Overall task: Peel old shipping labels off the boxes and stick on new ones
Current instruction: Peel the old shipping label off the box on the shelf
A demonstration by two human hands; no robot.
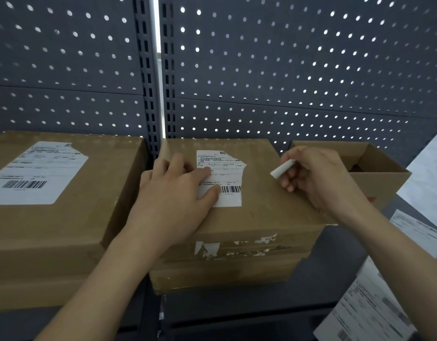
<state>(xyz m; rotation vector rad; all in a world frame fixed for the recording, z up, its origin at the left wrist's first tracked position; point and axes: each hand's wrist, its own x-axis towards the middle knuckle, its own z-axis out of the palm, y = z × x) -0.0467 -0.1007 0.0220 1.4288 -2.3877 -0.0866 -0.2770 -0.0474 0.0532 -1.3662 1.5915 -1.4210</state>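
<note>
A closed cardboard box (261, 212) stands in the middle of the shelf, with a white shipping label (225, 173) on its top; the label's upper right corner is torn away. My left hand (175, 190) lies flat on the box, its fingers pressing the label's left side. My right hand (316, 175) hovers over the box's right part and pinches a rolled-up white strip of paper (282, 168). Torn label remnants (212, 249) cling to the box's front face.
A second closed box (65, 230) with a large white label (38, 173) stands to the left. An open empty box (375, 166) sits at the right rear. Loose label sheets (370, 313) lie at the lower right. Dark pegboard (286, 70) backs the shelf.
</note>
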